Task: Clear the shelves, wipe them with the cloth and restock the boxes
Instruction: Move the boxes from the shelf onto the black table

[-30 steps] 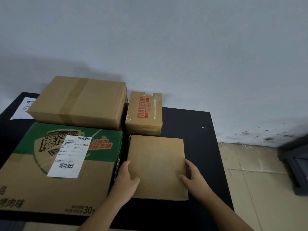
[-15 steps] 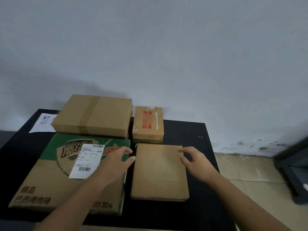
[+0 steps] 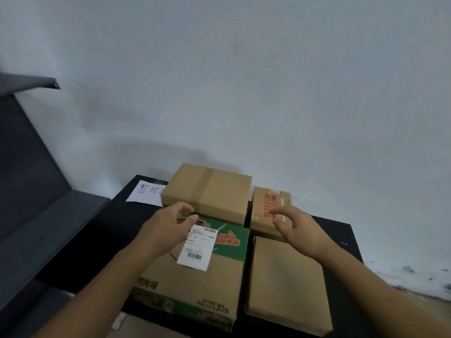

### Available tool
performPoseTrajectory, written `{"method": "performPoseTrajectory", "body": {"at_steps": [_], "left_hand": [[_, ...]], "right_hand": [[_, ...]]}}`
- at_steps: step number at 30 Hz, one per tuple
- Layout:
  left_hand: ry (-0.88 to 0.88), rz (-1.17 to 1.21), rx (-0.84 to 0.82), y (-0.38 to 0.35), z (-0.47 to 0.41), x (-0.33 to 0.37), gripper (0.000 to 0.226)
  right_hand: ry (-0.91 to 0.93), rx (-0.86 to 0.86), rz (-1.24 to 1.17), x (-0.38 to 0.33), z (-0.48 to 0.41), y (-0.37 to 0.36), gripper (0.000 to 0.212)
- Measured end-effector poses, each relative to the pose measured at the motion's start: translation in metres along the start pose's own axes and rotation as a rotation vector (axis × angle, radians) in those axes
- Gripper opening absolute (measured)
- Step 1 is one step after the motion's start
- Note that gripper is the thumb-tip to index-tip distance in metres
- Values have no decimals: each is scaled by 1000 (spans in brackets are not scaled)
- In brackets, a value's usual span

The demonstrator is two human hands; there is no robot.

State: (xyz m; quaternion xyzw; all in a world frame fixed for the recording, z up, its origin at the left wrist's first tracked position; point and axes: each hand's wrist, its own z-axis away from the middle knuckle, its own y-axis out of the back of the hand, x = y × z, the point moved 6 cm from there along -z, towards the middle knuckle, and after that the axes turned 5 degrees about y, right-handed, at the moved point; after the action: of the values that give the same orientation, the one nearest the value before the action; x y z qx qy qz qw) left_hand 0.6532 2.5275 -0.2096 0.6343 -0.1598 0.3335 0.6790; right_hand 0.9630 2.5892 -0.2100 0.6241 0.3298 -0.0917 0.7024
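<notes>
Both hands are out over the black table; neither holds anything.

Left hand: fingers loosely curled and apart, thumb free. It hovers above the far end of the green-and-brown printed carton, fingertips close to the near edge of the taped brown box. I cannot tell if they touch it. It covers part of the carton's green print, just left of the white shipping label.

Right hand: fingers spread and slightly bent, nothing between them. It sits over the near right part of the MAKEUP box; contact cannot be judged.

Box layout on the table, four in all:
- far left, taped brown box
- far right, MAKEUP box, just beside it
- near left, printed carton, up against the taped box
- near right, flat plain brown box, just beside the carton

A white handwritten sheet lies partly hidden behind the taped box. The grey metal shelf unit stands at the left. White wall behind.
</notes>
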Motion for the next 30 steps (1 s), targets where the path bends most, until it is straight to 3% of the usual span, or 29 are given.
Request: {"method": "performPoseTrajectory", "body": {"at_steps": [14, 19, 26, 30], "left_hand": [[263, 89, 413, 148, 81, -122, 19], [407, 109, 612, 184, 150, -159, 15], [638, 151, 878, 206, 278, -200, 10], [794, 153, 984, 211, 365, -215, 21]], "right_hand": [[435, -150, 50, -190, -91, -52, 29], [599, -287, 29, -270, -102, -85, 27], [889, -430, -179, -368, -87, -159, 24], [1051, -530, -221, -427, -48, -202, 24]]}}
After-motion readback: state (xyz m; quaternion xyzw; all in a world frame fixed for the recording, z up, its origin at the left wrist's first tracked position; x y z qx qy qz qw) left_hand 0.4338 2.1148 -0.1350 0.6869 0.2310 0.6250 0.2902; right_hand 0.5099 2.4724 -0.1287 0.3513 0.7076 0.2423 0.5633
